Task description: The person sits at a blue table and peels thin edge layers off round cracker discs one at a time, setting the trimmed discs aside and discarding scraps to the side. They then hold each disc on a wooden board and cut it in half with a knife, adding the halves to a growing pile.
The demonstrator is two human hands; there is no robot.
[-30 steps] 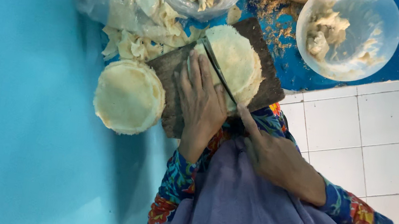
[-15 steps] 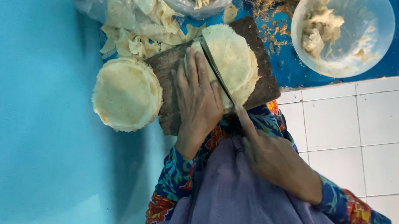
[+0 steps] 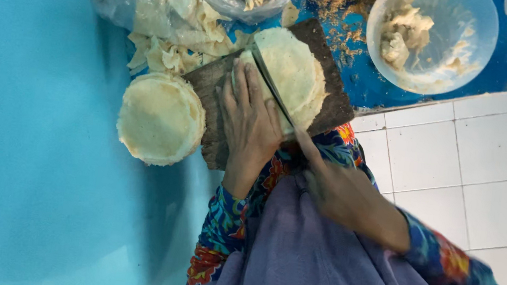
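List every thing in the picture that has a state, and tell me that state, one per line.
Left hand: flat, pressing the round stack on the board.
Right hand: shut grip on the knife handle.
Knife: blade down in the stack.
Stack on board: partly cut.
Second stack: whole, beside the board.
Clear bowl: partly filled.

Home kitchen floor — cutting board (image 3: 334, 101), white tiles (image 3: 448, 165)

A smooth turquoise surface (image 3: 25, 135) fills the left half of the view. White square floor tiles (image 3: 455, 159) with grey grout cover the right. A blue mat (image 3: 368, 85) lies at the top, meeting the tiles. Light is soft, even.
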